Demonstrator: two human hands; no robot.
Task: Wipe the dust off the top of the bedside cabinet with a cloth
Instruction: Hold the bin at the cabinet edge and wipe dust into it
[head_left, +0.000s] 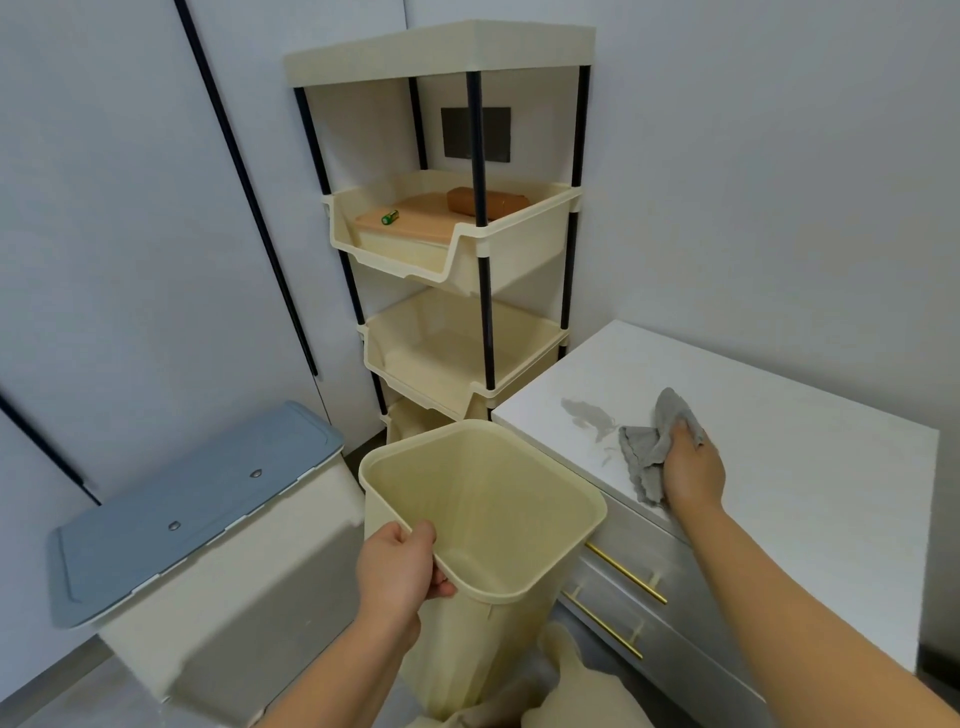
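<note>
White cabinet top (779, 467): grey dust smear (584, 413). My right hand (693, 467) has fingers clamped on the cloth (644, 452) there; left hand (400, 566) pinches the bin (493, 493) rim.

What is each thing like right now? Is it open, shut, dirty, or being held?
cloth: bunched, gripped by the right hand, on the cabinet top.
cabinet top: gray dust patch left of the cloth.
drawers: shut.
cream bin: open, empty, left hand grips its rim.
blue-lidded box: lid closed.
</note>
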